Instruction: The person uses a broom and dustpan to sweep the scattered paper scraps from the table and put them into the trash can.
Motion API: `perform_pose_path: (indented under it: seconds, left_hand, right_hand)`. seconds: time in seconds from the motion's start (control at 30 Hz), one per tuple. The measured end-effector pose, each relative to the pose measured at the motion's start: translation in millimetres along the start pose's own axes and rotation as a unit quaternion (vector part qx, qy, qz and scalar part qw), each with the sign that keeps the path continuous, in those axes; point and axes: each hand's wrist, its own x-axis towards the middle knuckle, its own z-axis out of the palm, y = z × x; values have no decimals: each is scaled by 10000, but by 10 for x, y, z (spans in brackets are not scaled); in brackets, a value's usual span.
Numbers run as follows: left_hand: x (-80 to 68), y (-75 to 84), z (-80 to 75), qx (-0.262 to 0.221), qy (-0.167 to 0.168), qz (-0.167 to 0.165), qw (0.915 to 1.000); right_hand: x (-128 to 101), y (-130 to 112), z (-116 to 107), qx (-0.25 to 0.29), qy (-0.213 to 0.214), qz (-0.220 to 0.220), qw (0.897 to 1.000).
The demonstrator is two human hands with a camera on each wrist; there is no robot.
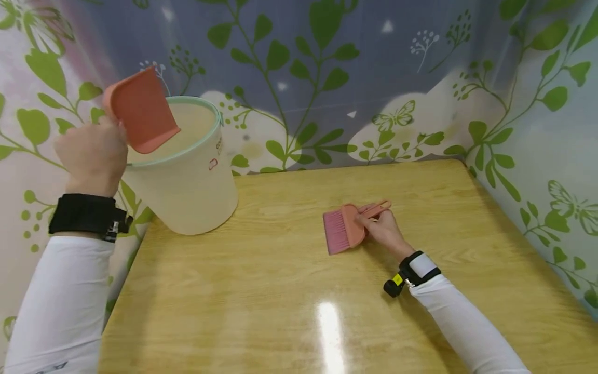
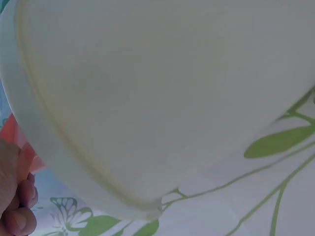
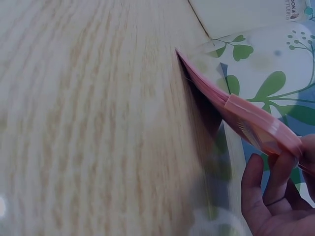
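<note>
Holding an orange dustpan raised and tilted over the mouth of the pale bucket, the left hand has its fingers curled round the pan's handle end; the pan's flat lip points down into the bucket's opening. Left wrist view: bucket wall fills the frame, curled fingers at lower left with a sliver of orange plastic behind them.

Bucket: cream body, light green rim, standing at the back left corner of the wooden table, tight against the leaf-patterned wall.

To the right of the bucket, well apart from it, a pink hand brush lies on the table, bristles toward the near left, handle away. The right hand rests on the brush at its handle, fingers bent over it. Right wrist view: fingers pinch the brush body, bristle edge touching the table surface.

Both forearms in white sleeves, a black strap on each wrist. Glare spot on the table, nearer the camera than the brush.
</note>
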Motion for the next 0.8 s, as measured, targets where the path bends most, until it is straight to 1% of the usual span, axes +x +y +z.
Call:
perform_pose_path:
  seconds: [0.03,0.07,0.13,0.2,0.23,0.27,0.3,0.33,0.37,0.4,0.47,0.5,0.53,0.57,0.6,0.67,0.7,0.73,0.77,0.8]
  left_hand:
    - [-9,-9,-10,3,63,-73,10000]
    - [-22,-18,-26,26,29,-190,9998]
    - [-65,-28,-72,-4,105,-395,9992]
    - [-120,-21,-131,-200,286,-606,9976]
    - [-149,-4,-177,-395,385,-676,9962]
    - [-185,22,-227,-614,433,-728,9945]
    - [-231,49,-279,-1010,462,-723,9912]
    - [-293,83,-328,-1461,449,-669,9860]
    - [-372,129,-383,-1925,262,-628,9789]
    - [-466,177,-435,-2346,-10,-576,9704]
    - [-681,276,-506,-3068,-753,-461,9477]
    - [-800,334,-520,-3374,-1141,-331,9338]
    - [-919,405,-514,-3563,-1475,-127,9226]
    - [-1030,484,-497,-3714,-1888,69,9090]
    - [-1130,569,-454,-3893,-2229,307,8932]
    - [-1302,768,-320,-4307,-2851,694,8534]
    - [-1375,871,-228,-4528,-3118,842,8310]
    - [-1435,974,-127,-4691,-3394,934,8099]
    - [-1487,1073,-17,-4825,-3698,959,7882]
    - [-1532,1171,106,-4921,-3903,1015,7715]
  right_hand:
    - [-4,1,0,35,28,12,10000]
    - [-9,2,1,68,60,8,10000]
    - [-22,9,6,183,85,45,9998]
    - [-41,16,19,284,98,128,9995]
    - [-51,19,30,349,94,147,9992]
    - [-61,24,41,427,70,166,9989]
    - [-73,30,54,510,32,219,9985]
    - [-80,33,62,570,1,245,9981]
    - [-86,40,69,632,-24,248,9977]
    - [-90,45,77,705,-45,238,9972]
    - [-98,57,91,763,-110,148,9969]
    - [-102,64,97,755,-126,77,9970]
    - [-105,72,100,739,-133,-15,9972]
    - [-108,76,102,758,-134,-100,9970]
    - [-112,79,104,770,-128,-158,9968]
    - [-124,82,96,841,-87,-270,9961]
    - [-133,73,86,904,-46,-296,9955]
    - [-143,53,73,969,24,-344,9947]
    - [-157,27,57,1037,102,-389,9938]
    - [-169,-1,36,1130,164,-478,9923]
